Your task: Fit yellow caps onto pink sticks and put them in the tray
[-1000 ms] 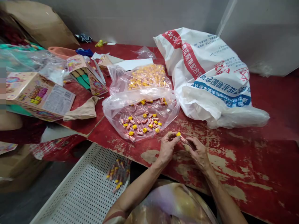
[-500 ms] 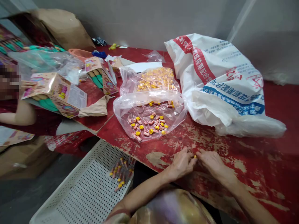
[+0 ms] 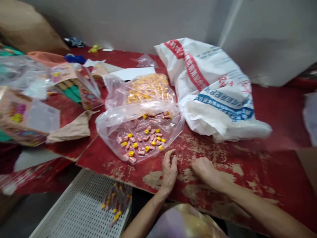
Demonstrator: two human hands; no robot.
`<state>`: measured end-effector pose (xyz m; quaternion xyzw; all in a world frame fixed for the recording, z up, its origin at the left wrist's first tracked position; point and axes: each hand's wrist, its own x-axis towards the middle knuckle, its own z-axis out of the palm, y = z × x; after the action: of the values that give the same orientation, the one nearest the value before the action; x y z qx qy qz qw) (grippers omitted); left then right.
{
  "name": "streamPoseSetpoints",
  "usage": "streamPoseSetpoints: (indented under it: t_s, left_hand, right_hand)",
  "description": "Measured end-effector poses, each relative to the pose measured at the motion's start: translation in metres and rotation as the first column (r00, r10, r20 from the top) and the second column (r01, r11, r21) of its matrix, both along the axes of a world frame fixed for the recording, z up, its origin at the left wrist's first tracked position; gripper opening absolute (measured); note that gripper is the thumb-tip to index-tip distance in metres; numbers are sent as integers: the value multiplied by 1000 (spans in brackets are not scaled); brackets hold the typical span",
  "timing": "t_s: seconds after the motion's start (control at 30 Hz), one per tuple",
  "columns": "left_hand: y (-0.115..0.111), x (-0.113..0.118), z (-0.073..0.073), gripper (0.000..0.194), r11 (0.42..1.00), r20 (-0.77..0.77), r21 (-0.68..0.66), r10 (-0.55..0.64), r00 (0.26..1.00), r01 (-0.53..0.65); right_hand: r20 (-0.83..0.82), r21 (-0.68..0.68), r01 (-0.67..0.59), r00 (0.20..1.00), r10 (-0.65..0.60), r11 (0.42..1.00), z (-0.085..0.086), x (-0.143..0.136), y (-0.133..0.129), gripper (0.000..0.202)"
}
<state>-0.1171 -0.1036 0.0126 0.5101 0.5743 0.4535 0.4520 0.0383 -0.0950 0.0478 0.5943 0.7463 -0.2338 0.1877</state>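
My left hand (image 3: 169, 172) is just above the near edge of the red table, beside the clear plastic bag (image 3: 177, 124). Its fingers are bent and stand slightly apart from the thumb, with nothing visible in them. To its right, my right hand (image 3: 204, 170) is closed over the worn tabletop; whatever its fingertips hold, if anything, is hidden and blurred. Small pink patterned pieces (image 3: 141, 152) and yellow caps (image 3: 131, 153) lie loose on the clear bag. Behind them, another clear bag is full of yellow-capped pieces (image 3: 148, 86).
A white printed sack (image 3: 198, 72) slumps behind my hands. Candy-coloured cartons (image 3: 74, 81) and a beige cloth-like piece (image 3: 71, 130) lie left. Below the table edge, a white perforated crate (image 3: 74, 201) holds small bagged yellow-capped tubes (image 3: 115, 201).
The hands have moved apart; earlier they met over a small yellow piece. My left hand has turned upward and come nearer the clear bag. The view has swung right.
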Motion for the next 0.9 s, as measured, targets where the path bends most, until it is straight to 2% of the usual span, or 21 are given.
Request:
streamPoseSetpoints:
  t_s: [0.1, 0.2, 0.27, 0.33, 0.4, 0.43, 0.47, 0.5, 0.53, 0.57, 0.63, 0.67, 0.7, 0.73, 0.77, 0.83, 0.9]
  left_hand:
    - [-5, 5, 1, 27, 975, -19, 3, -223, 975, 223]
    - [-13, 3, 0, 29, 918, -5, -6, -396, 918, 396]
    - [-18, -1, -1, 29, 900, 52, -16, -435, 899, 436]
    - [-21, -7, 2, 30, 895, 125, -46, -435, 892, 443]
    - [-23, -17, 8, 33, 906, 161, -96, -395, 904, 413]
    - [-24, -25, 12, 34, 916, 159, -131, -358, 920, 379]
    - [-26, -36, 16, 35, 931, 150, -167, -303, 941, 326]
    - [-28, -50, 20, 35, 946, 138, -198, -232, 963, 256]
    - [-32, -67, 23, 35, 960, 122, -222, -150, 981, 174]
    - [-36, -87, 25, 35, 970, 97, -232, -49, 994, 70]
    - [-47, -131, 23, 36, 959, 25, -222, 187, 982, -177]
    - [-55, -153, 18, 36, 931, -22, -207, 304, 952, -302]
    - [-63, -175, 12, 36, 891, -75, -190, 404, 911, -411]
    - [-71, -195, 4, 34, 846, -139, -175, 485, 863, -503]
    - [-80, -213, -6, 32, 804, -222, -165, 534, 816, -571]
    - [-93, -241, -29, 22, 741, -411, -162, 550, 727, -652]
    - [-102, -256, -52, 13, 704, -552, -190, 500, 668, -684]
  right_hand:
    - [-151, 91, 88, 986, -73, 992, -9, 12, -1, 28]
    - [-351, 178, 192, 929, -120, 965, -15, 4, -19, 32]
    - [-466, 200, 260, 873, -142, 945, -16, -10, -35, 32]
    - [-625, 177, 329, 766, -152, 927, -14, -18, -45, 30]
    - [-734, 208, 401, 667, -128, 892, -12, -11, -43, 26]
    - [-736, 275, 457, 667, -121, 846, -11, -1, -38, 26]
    - [-702, 368, 513, 700, -131, 775, -10, 14, -32, 26]
    - [-613, 502, 552, 770, -176, 666, -9, 32, -24, 28]
    - [-556, 578, 586, 792, -251, 568, -9, 53, -16, 29]
    - [-534, 616, 608, 790, -302, 501, -9, 75, -7, 32]
    - [-497, 656, 619, 785, -370, 432, -13, 118, 12, 38]
    - [-459, 672, 610, 788, -411, 419, -17, 136, 22, 40]
    - [-310, 722, 533, 818, -484, 440, -22, 152, 33, 42]
    - [-181, 736, 455, 845, -503, 501, -27, 164, 44, 41]
    - [-169, 729, 449, 850, -500, 516, -32, 173, 55, 39]
    - [-153, 717, 418, 875, -460, 557, -41, 184, 74, 37]
    - [-194, 693, 442, 875, -444, 569, -47, 190, 89, 37]
